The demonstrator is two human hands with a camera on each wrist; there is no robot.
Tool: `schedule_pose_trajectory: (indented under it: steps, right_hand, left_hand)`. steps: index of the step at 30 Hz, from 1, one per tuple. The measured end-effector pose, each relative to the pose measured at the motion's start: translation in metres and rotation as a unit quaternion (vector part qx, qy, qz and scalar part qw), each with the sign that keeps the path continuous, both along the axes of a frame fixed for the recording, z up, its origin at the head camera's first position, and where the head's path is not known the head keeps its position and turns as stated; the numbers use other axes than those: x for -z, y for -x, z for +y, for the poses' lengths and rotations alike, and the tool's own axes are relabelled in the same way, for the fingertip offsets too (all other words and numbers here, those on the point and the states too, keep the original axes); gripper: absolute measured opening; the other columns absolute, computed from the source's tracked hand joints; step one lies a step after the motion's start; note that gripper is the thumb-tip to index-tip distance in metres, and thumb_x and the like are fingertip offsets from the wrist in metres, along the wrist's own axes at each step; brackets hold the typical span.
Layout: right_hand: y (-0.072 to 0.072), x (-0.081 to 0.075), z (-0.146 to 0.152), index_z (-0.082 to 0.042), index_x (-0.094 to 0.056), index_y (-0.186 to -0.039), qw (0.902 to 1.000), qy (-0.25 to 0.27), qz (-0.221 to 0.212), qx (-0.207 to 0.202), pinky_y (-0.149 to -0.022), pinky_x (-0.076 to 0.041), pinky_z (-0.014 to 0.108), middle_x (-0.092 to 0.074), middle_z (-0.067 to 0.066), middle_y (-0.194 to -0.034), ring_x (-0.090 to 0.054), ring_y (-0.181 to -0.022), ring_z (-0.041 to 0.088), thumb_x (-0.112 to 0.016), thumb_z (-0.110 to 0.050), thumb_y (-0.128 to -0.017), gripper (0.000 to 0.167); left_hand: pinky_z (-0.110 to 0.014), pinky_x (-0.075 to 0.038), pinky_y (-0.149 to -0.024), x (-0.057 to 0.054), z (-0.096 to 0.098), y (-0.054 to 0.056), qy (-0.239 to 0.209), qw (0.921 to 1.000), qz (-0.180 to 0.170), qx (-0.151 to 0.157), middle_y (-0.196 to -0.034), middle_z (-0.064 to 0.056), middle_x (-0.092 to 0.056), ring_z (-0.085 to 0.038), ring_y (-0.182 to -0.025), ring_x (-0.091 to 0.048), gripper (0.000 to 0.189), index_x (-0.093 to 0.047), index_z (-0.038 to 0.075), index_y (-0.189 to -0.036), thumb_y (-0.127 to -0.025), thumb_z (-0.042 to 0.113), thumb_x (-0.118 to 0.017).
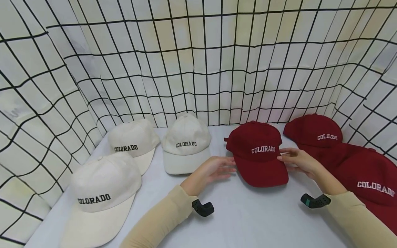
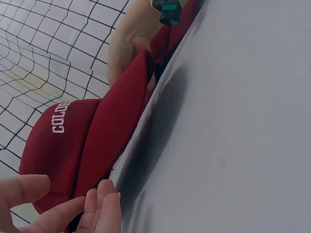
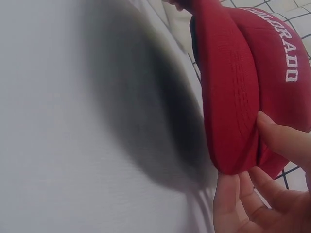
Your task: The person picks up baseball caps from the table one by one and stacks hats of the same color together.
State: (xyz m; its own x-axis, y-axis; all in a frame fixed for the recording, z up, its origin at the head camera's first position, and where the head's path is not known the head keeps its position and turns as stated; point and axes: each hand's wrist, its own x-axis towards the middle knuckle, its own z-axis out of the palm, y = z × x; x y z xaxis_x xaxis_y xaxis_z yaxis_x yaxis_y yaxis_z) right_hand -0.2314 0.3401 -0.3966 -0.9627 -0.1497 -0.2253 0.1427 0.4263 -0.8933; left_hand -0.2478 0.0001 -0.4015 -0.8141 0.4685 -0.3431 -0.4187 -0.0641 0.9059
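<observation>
A dark red baseball cap [image 1: 254, 141] with white COLORADO lettering faces me between both hands. My right hand [image 1: 300, 162] pinches its right side; in the right wrist view the thumb [image 3: 279, 138] lies by the seam of crown and brim, with the other fingers [image 3: 226, 196] under the brim edge. At the cap's left side is my left hand [image 1: 214, 170], its fingers nearly straight and spread. In the left wrist view its fingertips [image 2: 104, 191] reach the brim's edge and its thumb [image 2: 31, 188] overlaps the crown. A shadow shows below the brim.
To the left stand three cream caps: a near one [image 1: 105, 182], one behind it [image 1: 133, 137] and one nearer the middle [image 1: 186, 137]. Two more red caps, a far one [image 1: 313, 129] and a near one [image 1: 369, 168], lie right. Black grid netting [image 1: 220, 72] borders the white table [image 1: 248, 217].
</observation>
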Motion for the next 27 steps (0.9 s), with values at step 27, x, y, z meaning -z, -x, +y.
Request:
schedule_pose_trajectory:
  steps: [27]
  right_hand:
    - [-0.028, 0.011, 0.001, 0.014, -0.031, -0.147, 0.9982, 0.043, -0.018, -0.038, -0.084, -0.061, 0.041, -0.061, 0.012, -0.113, -0.066, -0.097, 0.018, -0.069, -0.018, -0.099, 0.069]
  left_hand:
    - [-0.036, -0.054, -0.083, -0.002, -0.024, -0.009, 0.066, 0.9906, 0.040, 0.113, -0.128, -0.013, -0.068, -0.022, -0.107, -0.070, 0.052, -0.047, 0.004, -0.150, -0.099, 0.011, -0.056]
